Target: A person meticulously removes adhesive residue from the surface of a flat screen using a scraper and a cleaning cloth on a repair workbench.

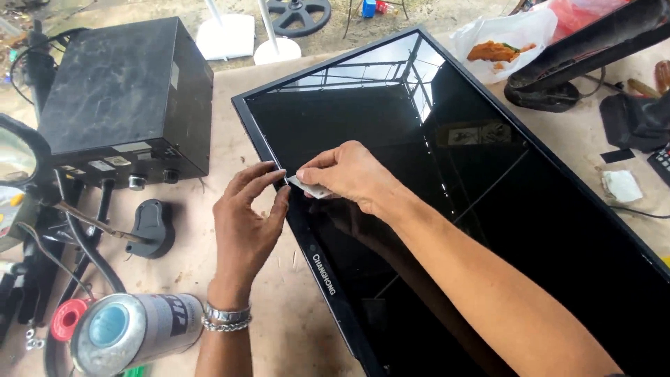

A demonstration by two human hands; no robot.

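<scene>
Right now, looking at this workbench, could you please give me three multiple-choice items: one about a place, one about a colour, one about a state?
1. Where does the spray can lie?
A. On the flat screen panel
B. Near the left wrist, at the bottom left
C. On top of the black box

2. What colour is the small reel beside the can?
A. Red
B. Yellow
C. White

3. What is the right hand doing?
A. Resting open and empty on the table
B. Gripping the can
C. Pinching a small pale flat piece at the panel's edge

Answers:
1 B: the can lies on its side on the table, beside the braceleted left hand.
2 A: its rim shows red.
3 C: the fingers hold the pale piece against the bezel of the flat screen panel, with the left fingertips close by.
</scene>
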